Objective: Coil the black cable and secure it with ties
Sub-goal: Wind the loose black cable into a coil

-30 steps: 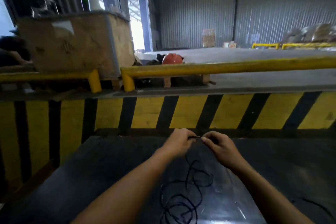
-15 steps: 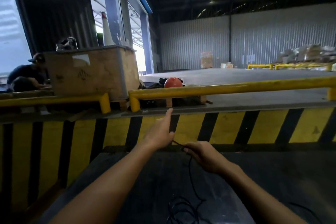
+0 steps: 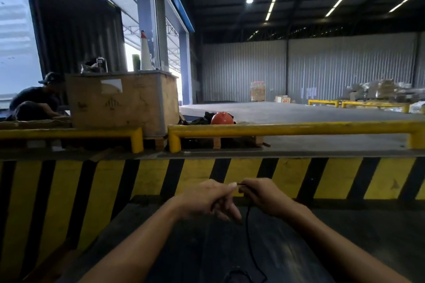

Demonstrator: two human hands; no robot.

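A thin black cable (image 3: 248, 232) hangs down from between my hands onto the dark work surface (image 3: 345, 248), where a loose loop of it shows at the bottom edge. My left hand (image 3: 210, 199) and my right hand (image 3: 262, 195) are held close together in front of the striped wall. Both pinch a short stretch of the cable end between thumb and forefinger. Most of the tangled cable lies below the frame, out of sight. No ties are visible.
A yellow-and-black striped wall (image 3: 299, 177) rises right behind the surface, topped by yellow rails (image 3: 287, 128). Beyond stand a wooden crate (image 3: 119, 101), an orange helmet (image 3: 222, 118) and a seated person (image 3: 34, 99) at far left.
My left hand, stretched open toward the rail half a second ago, has come back down and closed on the cable beside my right hand. The view has tilted upward, hiding the tangle.
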